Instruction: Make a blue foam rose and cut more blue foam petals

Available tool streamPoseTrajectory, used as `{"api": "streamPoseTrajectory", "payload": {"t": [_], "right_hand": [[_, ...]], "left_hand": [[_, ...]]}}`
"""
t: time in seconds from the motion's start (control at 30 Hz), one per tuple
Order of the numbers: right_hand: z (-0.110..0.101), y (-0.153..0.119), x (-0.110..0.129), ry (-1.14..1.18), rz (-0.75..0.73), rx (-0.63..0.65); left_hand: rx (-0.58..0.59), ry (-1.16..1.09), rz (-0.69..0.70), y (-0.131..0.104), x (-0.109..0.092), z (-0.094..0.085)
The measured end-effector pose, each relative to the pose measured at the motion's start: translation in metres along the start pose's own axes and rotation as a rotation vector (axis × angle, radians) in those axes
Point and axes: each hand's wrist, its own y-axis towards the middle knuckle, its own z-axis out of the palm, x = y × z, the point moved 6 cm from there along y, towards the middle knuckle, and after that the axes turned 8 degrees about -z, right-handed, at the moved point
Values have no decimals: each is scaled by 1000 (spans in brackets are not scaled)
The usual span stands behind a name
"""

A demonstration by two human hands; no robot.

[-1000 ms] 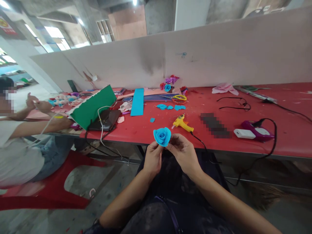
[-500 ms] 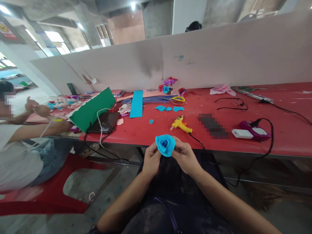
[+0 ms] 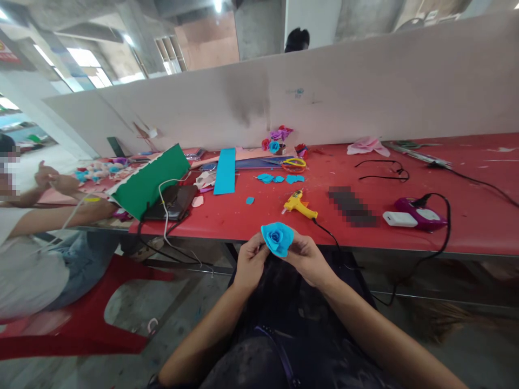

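Observation:
A blue paper rose is held in front of the table edge, its layered petals facing up toward me. My left hand pinches it from the left, and my right hand grips its right side, with fingertips partly hidden behind the petals. Just beyond the flower lies a yellow hot glue gun on the red table. Several cut blue petals rest further back, and a single small blue piece lies nearer on the left.
A blue paper strip, yellow-handled scissors and a small pot of paper flowers stand toward the back. On the right are eyeglasses and a purple power strip with cords. A green board separates a seated co-worker on the left.
The blue rose has tilted slightly to the right in my hands. Both hands keep their hold, and the whole view has shifted a little.

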Motion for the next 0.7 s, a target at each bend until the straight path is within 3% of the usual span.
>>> {"api": "streamPoseTrajectory", "payload": {"t": [0.2,0.33,0.47,0.7], "right_hand": [[-5,-3,1,-54,99,-88],[-14,0,19,-87,95,-221],[-10,7,36,-189,68,-205],[-8,6,31,-274,55,-257]], "left_hand": [[-46,-283,-141,4,18,0],[-95,-195,-89,4,12,-4],[-82,-120,-50,1,6,-3],[-125,45,-23,-1,10,-12]]}}
